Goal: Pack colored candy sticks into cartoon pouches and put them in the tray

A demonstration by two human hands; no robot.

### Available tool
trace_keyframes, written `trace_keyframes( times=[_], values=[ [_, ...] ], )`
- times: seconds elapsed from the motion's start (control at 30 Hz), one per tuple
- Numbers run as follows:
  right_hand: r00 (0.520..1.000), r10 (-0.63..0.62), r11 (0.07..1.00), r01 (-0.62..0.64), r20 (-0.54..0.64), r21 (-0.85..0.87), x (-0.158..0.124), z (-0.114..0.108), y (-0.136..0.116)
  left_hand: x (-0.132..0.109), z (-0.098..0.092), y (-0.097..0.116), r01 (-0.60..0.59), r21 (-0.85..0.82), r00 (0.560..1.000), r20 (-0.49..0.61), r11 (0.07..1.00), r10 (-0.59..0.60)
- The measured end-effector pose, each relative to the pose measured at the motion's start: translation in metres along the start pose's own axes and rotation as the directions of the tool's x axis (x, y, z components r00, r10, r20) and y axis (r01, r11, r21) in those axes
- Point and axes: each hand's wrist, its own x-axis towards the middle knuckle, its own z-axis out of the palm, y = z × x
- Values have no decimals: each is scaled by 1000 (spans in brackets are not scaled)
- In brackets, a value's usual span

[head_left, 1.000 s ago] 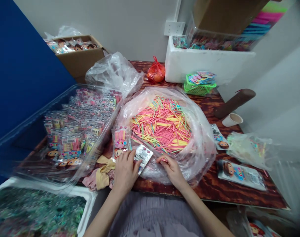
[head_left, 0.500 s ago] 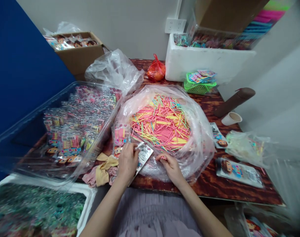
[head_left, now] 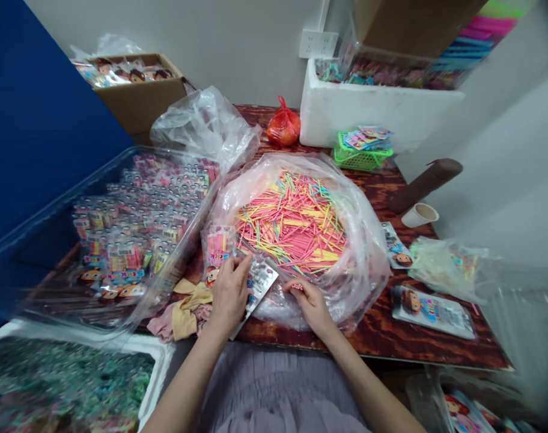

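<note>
My left hand (head_left: 231,291) is at the left edge of a flat, silvery printed packet (head_left: 264,279), its fingers bent over the edge and partly hidden. My right hand (head_left: 312,305) is closed round a small bundle of pink sticks (head_left: 296,287), whose ends show above the fingers. Just beyond both hands, a large clear plastic bag (head_left: 368,240) lies rolled open around a heap of pink, yellow, green and blue sticks (head_left: 296,228). A filled packet of pink sticks (head_left: 217,243) leans at the bag's left side, close to my left hand.
On the left is a clear tub (head_left: 166,282) of filled packets. Yellow and pink cloths (head_left: 188,310) lie beside it. A white foam box (head_left: 161,361) stands at lower left. To the right are a paper cup (head_left: 419,215), a brown bottle (head_left: 425,186) and a printed packet (head_left: 431,310).
My left hand has shifted slightly left and up along the silvery packet, uncovering more of it. My right hand keeps its hold on the pink sticks. The whole view has shifted a little.
</note>
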Motion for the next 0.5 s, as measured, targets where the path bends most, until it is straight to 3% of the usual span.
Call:
trace_keyframes(
  times=[0.1, 0.3, 0.5],
  values=[
    [1000, -4, 1000, 4, -14, 9, 0, 0, 0, 0, -3, -3, 10, -27, 998, -60, 1000, -12],
    [1000, -2, 1000, 2, -20, -3, -1, 1, -6, -2, -3, -15, -29, -26, 1000, 3, 999, 29],
    [999, -9, 1000, 9, -51, -3, 6, -6, -24, -2, -17, -8, -17, -342, 992, -124, 940, -27]
  ],
)
